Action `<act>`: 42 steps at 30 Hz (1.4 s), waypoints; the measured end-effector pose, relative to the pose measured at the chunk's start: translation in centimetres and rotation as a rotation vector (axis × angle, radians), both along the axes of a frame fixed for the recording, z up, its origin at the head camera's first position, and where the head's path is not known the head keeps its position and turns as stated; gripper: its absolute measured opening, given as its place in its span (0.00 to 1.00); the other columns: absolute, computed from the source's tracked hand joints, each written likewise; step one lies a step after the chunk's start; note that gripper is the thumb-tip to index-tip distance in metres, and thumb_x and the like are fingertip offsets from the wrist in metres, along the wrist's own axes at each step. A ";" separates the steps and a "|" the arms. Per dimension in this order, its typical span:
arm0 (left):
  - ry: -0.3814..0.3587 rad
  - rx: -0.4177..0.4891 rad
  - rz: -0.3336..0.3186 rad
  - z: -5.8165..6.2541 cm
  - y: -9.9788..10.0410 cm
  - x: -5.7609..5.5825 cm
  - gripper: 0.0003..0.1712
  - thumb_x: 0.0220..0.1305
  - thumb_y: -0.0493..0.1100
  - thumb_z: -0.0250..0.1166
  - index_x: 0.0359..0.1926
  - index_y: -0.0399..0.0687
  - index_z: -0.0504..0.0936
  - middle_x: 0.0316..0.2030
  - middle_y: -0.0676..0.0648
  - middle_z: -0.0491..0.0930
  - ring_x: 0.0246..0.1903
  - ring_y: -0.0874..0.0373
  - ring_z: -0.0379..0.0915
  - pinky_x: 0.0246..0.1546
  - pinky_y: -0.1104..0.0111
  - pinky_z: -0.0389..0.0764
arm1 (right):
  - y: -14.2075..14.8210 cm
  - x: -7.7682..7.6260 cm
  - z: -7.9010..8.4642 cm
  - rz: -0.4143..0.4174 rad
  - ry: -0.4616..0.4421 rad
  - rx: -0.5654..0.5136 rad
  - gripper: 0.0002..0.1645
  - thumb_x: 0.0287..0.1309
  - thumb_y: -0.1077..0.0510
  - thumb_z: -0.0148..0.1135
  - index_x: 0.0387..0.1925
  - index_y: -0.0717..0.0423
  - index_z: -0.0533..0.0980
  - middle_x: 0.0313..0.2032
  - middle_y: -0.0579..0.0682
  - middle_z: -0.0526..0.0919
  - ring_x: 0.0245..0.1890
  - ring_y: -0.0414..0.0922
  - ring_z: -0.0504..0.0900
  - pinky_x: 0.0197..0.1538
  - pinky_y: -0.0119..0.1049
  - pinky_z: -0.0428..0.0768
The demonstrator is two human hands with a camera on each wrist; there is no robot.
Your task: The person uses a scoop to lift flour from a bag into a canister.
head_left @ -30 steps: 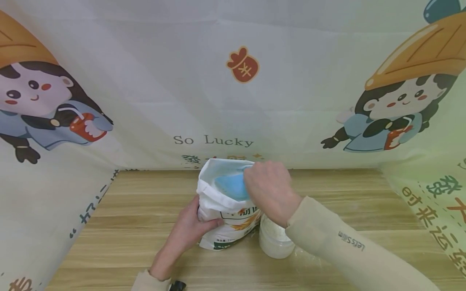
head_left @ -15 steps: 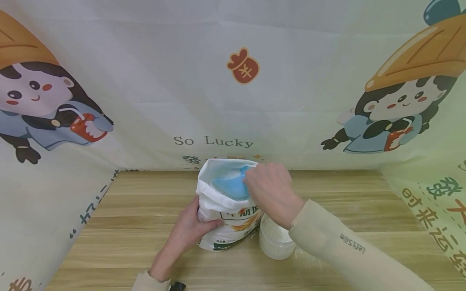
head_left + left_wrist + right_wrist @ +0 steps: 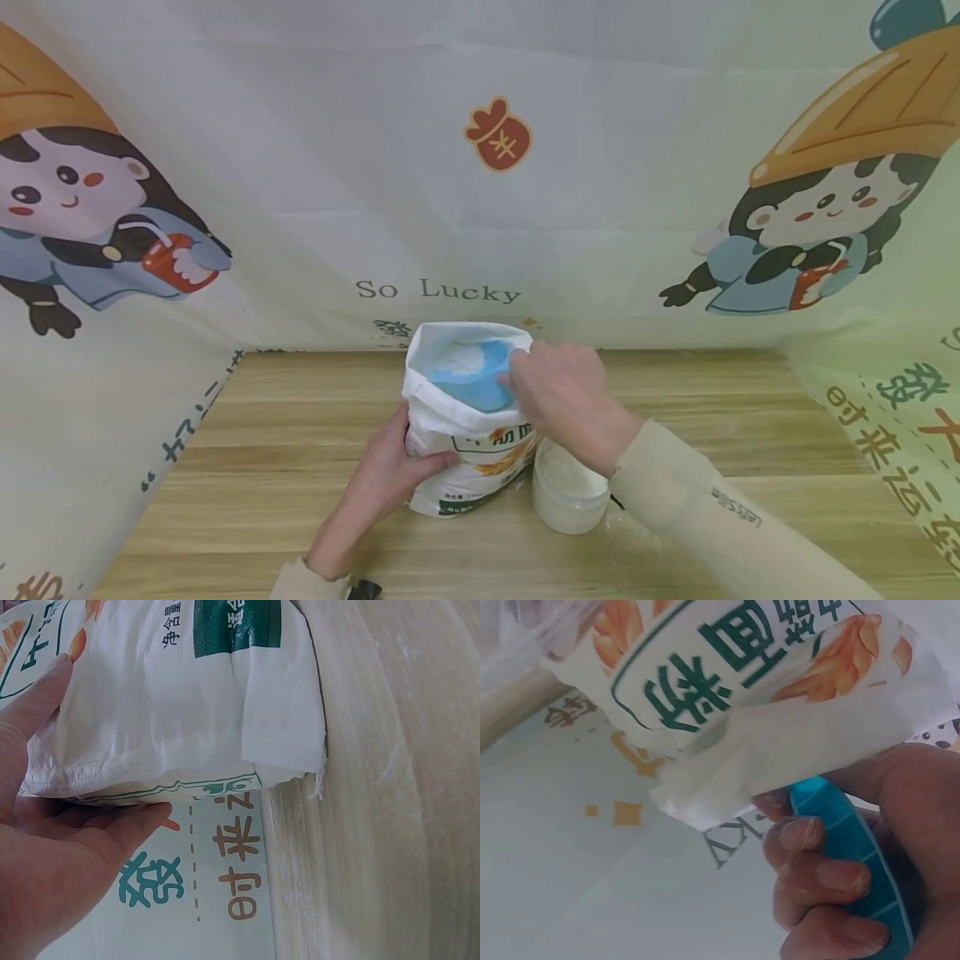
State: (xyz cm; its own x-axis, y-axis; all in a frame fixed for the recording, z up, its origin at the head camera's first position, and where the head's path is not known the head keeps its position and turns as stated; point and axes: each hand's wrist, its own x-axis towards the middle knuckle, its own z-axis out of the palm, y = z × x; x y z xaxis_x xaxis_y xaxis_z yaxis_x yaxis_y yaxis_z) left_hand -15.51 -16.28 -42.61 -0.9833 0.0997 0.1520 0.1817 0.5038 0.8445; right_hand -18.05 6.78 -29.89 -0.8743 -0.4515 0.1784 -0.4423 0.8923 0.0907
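Note:
A white flour bag (image 3: 442, 487) stands on the wooden table, its top gaping. My left hand (image 3: 393, 458) grips the bag's left side, thumb on the printed front and fingers behind, as the left wrist view confirms. Inside the mouth a blue scoop (image 3: 476, 390) carries white flour (image 3: 461, 360). My right hand (image 3: 566, 396) holds the scoop by its handle (image 3: 855, 862), fingers curled round it, at the bag's right rim. Beside the bag, under my right forearm, stands a clear round jar (image 3: 570, 500) with white powder in it.
The wooden table (image 3: 300, 433) meets a printed cloth backdrop (image 3: 337, 167) behind the bag and at both sides. Close to the right of the jar lies a trace of white powder or clear film (image 3: 633, 533); I cannot tell which.
The scoop has turned and levelled inside the bag, so the flour in it now shows. My right hand has shifted slightly right and down. The left hand keeps its grip.

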 end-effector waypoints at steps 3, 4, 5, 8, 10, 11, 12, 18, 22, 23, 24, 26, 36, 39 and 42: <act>0.001 -0.002 0.002 0.0 0.0 0.0 0.44 0.51 0.43 0.83 0.67 0.43 0.72 0.54 0.41 0.83 0.53 0.45 0.80 0.55 0.46 0.81 | 0.6 -0.2 -0.4 0.021 -0.008 -0.031 0.20 0.71 0.42 0.63 0.28 0.50 0.77 0.20 0.46 0.72 0.19 0.46 0.71 0.19 0.40 0.71; 0.001 -0.005 0.004 0.0 0.0 0.0 0.44 0.51 0.43 0.83 0.67 0.43 0.72 0.55 0.41 0.83 0.53 0.45 0.80 0.56 0.45 0.81 | 0.8 -0.3 -0.5 0.027 -0.011 -0.043 0.19 0.71 0.42 0.63 0.29 0.50 0.77 0.20 0.46 0.72 0.19 0.45 0.71 0.19 0.40 0.71; 0.001 -0.006 0.005 0.1 0.1 0.0 0.44 0.51 0.43 0.83 0.67 0.43 0.73 0.55 0.41 0.83 0.53 0.45 0.80 0.56 0.45 0.81 | 1.0 -0.3 -0.7 0.035 -0.010 -0.057 0.19 0.71 0.42 0.63 0.29 0.49 0.77 0.21 0.45 0.72 0.20 0.45 0.71 0.19 0.39 0.71; 0.000 -0.013 0.005 0.0 0.1 -0.1 0.45 0.51 0.43 0.83 0.67 0.43 0.72 0.56 0.41 0.83 0.54 0.44 0.80 0.56 0.44 0.80 | 1.6 -0.5 -1.2 0.057 0.004 -0.093 0.19 0.71 0.42 0.63 0.28 0.48 0.74 0.21 0.44 0.71 0.20 0.44 0.71 0.19 0.38 0.70; 0.004 -0.025 0.007 0.0 0.1 -0.1 0.45 0.51 0.43 0.83 0.67 0.43 0.72 0.56 0.41 0.83 0.54 0.43 0.80 0.56 0.44 0.80 | 1.9 -0.5 -1.5 0.072 0.021 -0.114 0.20 0.71 0.42 0.63 0.27 0.48 0.72 0.20 0.44 0.70 0.20 0.44 0.70 0.18 0.38 0.69; 0.005 -0.030 0.008 0.0 0.1 -0.1 0.45 0.51 0.43 0.83 0.67 0.43 0.72 0.55 0.40 0.83 0.54 0.43 0.80 0.56 0.44 0.80 | 2.0 -0.5 -1.6 0.082 0.034 -0.124 0.20 0.71 0.42 0.63 0.26 0.47 0.71 0.20 0.44 0.70 0.19 0.44 0.70 0.18 0.38 0.69; 0.006 -0.035 0.010 0.0 0.1 -0.1 0.45 0.51 0.43 0.83 0.67 0.42 0.72 0.55 0.40 0.83 0.53 0.43 0.80 0.56 0.44 0.80 | 2.2 -0.5 -1.8 0.090 0.047 -0.131 0.21 0.71 0.43 0.64 0.26 0.47 0.70 0.20 0.44 0.69 0.19 0.44 0.69 0.18 0.38 0.68; -0.002 -0.040 0.017 -0.1 0.1 -0.1 0.44 0.51 0.43 0.83 0.67 0.42 0.72 0.54 0.40 0.83 0.52 0.43 0.80 0.55 0.45 0.81 | 2.9 -0.4 -2.5 0.135 0.110 -0.189 0.19 0.70 0.43 0.65 0.28 0.47 0.72 0.22 0.42 0.69 0.19 0.43 0.69 0.18 0.38 0.68; -0.008 -0.037 0.022 0.0 0.1 -0.1 0.44 0.51 0.43 0.83 0.67 0.41 0.72 0.55 0.40 0.83 0.53 0.43 0.80 0.55 0.45 0.81 | 3.4 -0.4 -2.8 0.157 0.132 -0.246 0.16 0.69 0.44 0.66 0.31 0.48 0.75 0.23 0.41 0.70 0.20 0.42 0.69 0.19 0.37 0.68; -0.009 -0.037 0.023 0.0 0.1 -0.1 0.44 0.51 0.43 0.83 0.67 0.41 0.72 0.55 0.40 0.83 0.53 0.43 0.80 0.56 0.45 0.81 | 3.5 -0.4 -2.9 0.162 0.134 -0.258 0.16 0.69 0.44 0.66 0.32 0.48 0.75 0.23 0.42 0.71 0.20 0.42 0.69 0.19 0.37 0.68; -0.011 -0.038 0.023 0.0 0.1 -0.1 0.44 0.51 0.43 0.83 0.67 0.41 0.72 0.55 0.40 0.83 0.53 0.43 0.80 0.56 0.45 0.81 | 3.7 -0.3 -2.9 0.167 0.140 -0.269 0.15 0.69 0.44 0.67 0.32 0.48 0.76 0.24 0.42 0.72 0.20 0.42 0.69 0.19 0.37 0.68; -0.014 -0.037 0.022 0.1 0.2 -0.1 0.44 0.51 0.43 0.83 0.67 0.42 0.73 0.55 0.40 0.83 0.54 0.42 0.80 0.56 0.44 0.81 | 3.9 -0.3 -3.1 0.181 0.145 -0.289 0.14 0.69 0.44 0.67 0.35 0.49 0.78 0.26 0.43 0.75 0.21 0.42 0.71 0.19 0.36 0.69; -0.023 -0.028 0.016 0.1 0.1 -0.1 0.45 0.51 0.43 0.83 0.68 0.42 0.72 0.57 0.40 0.82 0.55 0.42 0.79 0.57 0.44 0.80 | 5.3 0.0 -3.7 0.194 0.121 -0.390 0.20 0.67 0.45 0.68 0.50 0.55 0.85 0.39 0.50 0.88 0.33 0.47 0.86 0.27 0.39 0.79; -0.022 -0.026 0.015 0.1 0.1 -0.1 0.45 0.51 0.43 0.83 0.68 0.42 0.72 0.57 0.39 0.82 0.55 0.42 0.79 0.57 0.44 0.80 | 5.8 0.1 -3.6 0.193 0.096 -0.419 0.20 0.67 0.46 0.68 0.50 0.56 0.84 0.40 0.51 0.88 0.35 0.47 0.86 0.31 0.40 0.82; -0.027 -0.021 0.010 0.1 0.1 -0.1 0.45 0.52 0.43 0.83 0.69 0.43 0.71 0.58 0.40 0.82 0.56 0.42 0.79 0.58 0.43 0.79 | 6.2 0.3 -3.5 0.196 0.086 -0.446 0.19 0.68 0.46 0.68 0.49 0.55 0.85 0.41 0.50 0.88 0.36 0.47 0.86 0.34 0.41 0.83</act>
